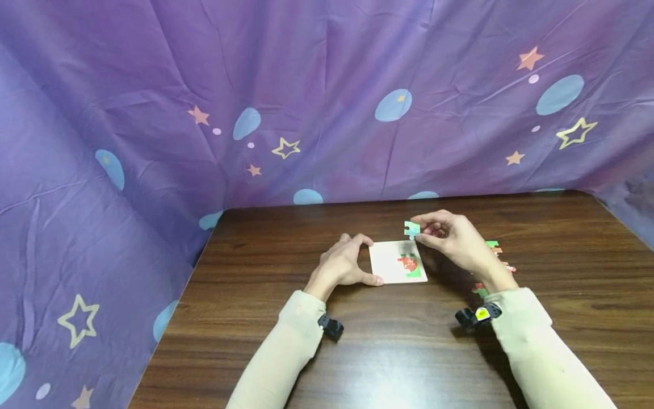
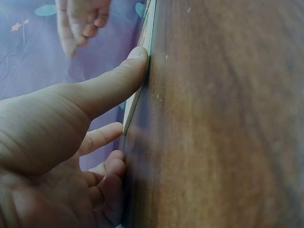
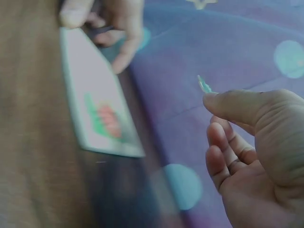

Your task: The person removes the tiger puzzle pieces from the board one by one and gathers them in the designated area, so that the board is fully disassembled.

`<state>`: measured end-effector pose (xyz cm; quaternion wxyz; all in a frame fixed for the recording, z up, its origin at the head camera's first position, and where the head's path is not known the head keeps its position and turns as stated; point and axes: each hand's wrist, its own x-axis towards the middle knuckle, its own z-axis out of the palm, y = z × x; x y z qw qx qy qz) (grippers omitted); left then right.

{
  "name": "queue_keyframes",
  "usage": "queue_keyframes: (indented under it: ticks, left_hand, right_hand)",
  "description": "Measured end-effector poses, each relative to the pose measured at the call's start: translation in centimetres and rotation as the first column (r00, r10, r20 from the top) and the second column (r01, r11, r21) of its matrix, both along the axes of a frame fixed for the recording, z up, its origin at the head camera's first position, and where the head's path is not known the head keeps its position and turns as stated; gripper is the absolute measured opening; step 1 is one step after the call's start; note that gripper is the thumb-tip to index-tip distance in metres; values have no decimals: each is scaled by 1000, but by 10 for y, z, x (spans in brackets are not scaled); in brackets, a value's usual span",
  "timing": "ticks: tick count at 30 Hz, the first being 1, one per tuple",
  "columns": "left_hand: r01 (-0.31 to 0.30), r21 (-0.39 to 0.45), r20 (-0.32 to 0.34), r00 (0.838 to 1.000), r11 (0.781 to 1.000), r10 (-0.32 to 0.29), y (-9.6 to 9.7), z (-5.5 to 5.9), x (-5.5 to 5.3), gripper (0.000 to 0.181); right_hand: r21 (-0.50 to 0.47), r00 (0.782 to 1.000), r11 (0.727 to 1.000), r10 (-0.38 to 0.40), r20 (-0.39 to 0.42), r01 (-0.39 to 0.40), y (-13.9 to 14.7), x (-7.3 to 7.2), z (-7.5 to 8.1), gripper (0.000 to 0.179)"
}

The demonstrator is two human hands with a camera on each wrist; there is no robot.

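Note:
A square white puzzle board [image 1: 384,262] lies on the table, with a red and green puzzle piece [image 1: 409,264] at its lower right. My left hand [image 1: 344,263] grips the board by its left side, thumb at the near corner and a finger at the far corner. My right hand [image 1: 456,239] pinches a light blue and green puzzle piece [image 1: 411,229] between thumb and finger, held up by the board's far right corner. In the right wrist view that held piece [image 3: 204,84] shows almost edge-on.
Several loose puzzle pieces [image 1: 480,289] in red, orange and green lie on the dark wooden table [image 1: 255,318], partly hidden by the right wrist. A purple curtain [image 1: 327,113] with stars and ovals hangs behind the table and along its left side.

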<state>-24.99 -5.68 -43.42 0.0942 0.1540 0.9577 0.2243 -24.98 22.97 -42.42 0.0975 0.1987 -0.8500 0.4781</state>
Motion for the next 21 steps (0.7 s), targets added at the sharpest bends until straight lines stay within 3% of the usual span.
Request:
queue_keyframes:
  ticks: [10, 21]
  left_hand:
    - [-5, -15, 10, 1000, 1000, 5, -1, -2, 0, 95]
    - [7, -20, 6, 1000, 1000, -7, 0, 0, -2, 95]
  right_hand:
    - [27, 995, 999, -20, -95, 23, 23, 6, 35, 38]
    - [97, 993, 989, -105, -52, 110, 50, 11, 30, 38]
